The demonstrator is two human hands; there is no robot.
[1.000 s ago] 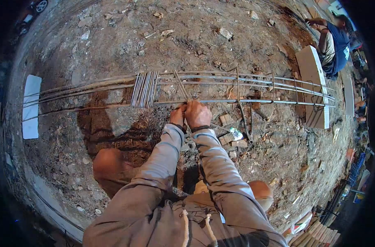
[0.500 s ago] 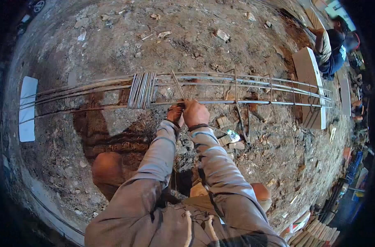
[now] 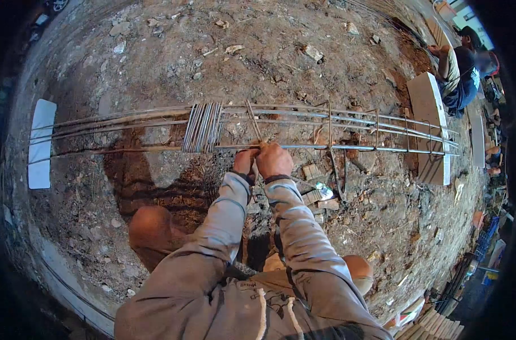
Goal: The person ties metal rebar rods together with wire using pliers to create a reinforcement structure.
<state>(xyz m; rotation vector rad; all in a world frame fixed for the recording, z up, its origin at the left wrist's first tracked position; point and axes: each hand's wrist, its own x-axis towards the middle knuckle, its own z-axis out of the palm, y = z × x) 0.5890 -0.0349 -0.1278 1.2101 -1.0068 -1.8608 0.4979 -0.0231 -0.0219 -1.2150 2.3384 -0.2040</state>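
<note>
Long steel reinforcing bars [image 3: 303,147] run across my view as a narrow cage. A slanted stirrup [image 3: 253,120] crosses the bars and runs down to my hands at the near bar. My left hand [image 3: 246,162] is closed at its lower end, fingers partly hidden. Right beside it, my right hand [image 3: 275,161] is closed round the same corner of the stirrup. My hands hide the exact contact with the bar. Just left of them, a tight bunch of stirrups [image 3: 203,127] hangs on the bars. Further right, a spaced stirrup [image 3: 330,127] stands on the cage.
A white block [image 3: 41,144] supports the bars at the left, a larger pale block [image 3: 429,129] at the right. A dark pincer-like tool [image 3: 336,173] leans by the near bar, close to a small bottle [image 3: 324,191]. Another person [image 3: 464,73] sits at upper right.
The view has shifted slightly, so the cage appears a little further right and lower. Both hands stay together at the slanted stirrup's lower end, the right one turned slightly.
</note>
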